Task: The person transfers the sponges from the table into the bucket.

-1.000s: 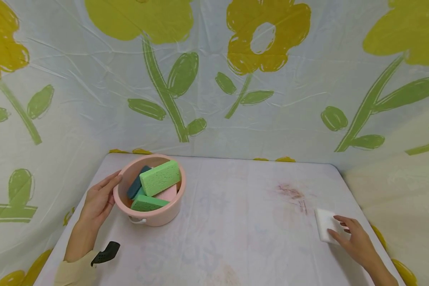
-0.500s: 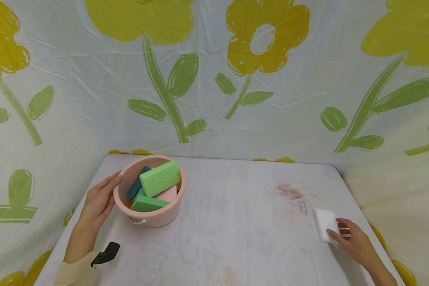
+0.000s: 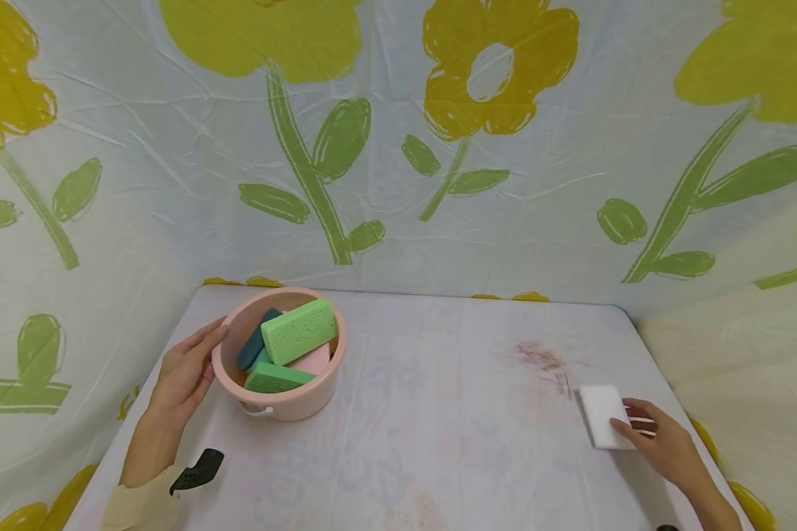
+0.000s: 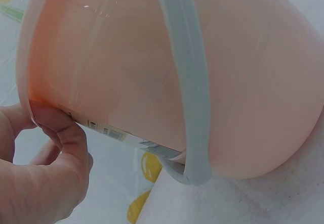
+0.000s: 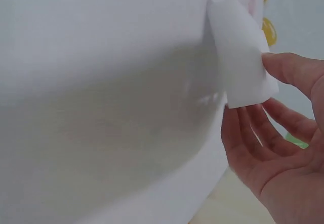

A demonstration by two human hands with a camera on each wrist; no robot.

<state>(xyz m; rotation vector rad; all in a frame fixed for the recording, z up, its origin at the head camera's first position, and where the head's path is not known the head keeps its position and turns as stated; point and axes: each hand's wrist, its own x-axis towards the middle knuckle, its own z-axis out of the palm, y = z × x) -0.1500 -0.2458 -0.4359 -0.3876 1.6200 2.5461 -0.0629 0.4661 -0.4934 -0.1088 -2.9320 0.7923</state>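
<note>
At the left of the head view, my left hand (image 3: 184,375) grips the rim of a pink bucket (image 3: 305,404). In the left wrist view its thumb and fingers pinch the rim (image 4: 26,57), near the pale handle (image 4: 190,82). Inside the bucket lie several sponges: a light green one (image 3: 299,332) on top, a darker green one (image 3: 277,377), a pink one (image 3: 315,359) and a dark blue one (image 3: 252,349). On the right, my right hand (image 3: 671,448) pinches a white sponge (image 3: 603,413) between thumb and fingers; its near edge tilts up off the table in the right wrist view.
The table wears a white cloth (image 3: 438,398) with faint marks. A reddish-brown smear (image 3: 541,358) lies just beyond the white sponge. Flower-printed curtains (image 3: 398,243) enclose the back and sides of the table.
My right hand's fingers have closed on the white sponge, which has shifted slightly left toward the smear. My left hand and the bucket have stayed in place.
</note>
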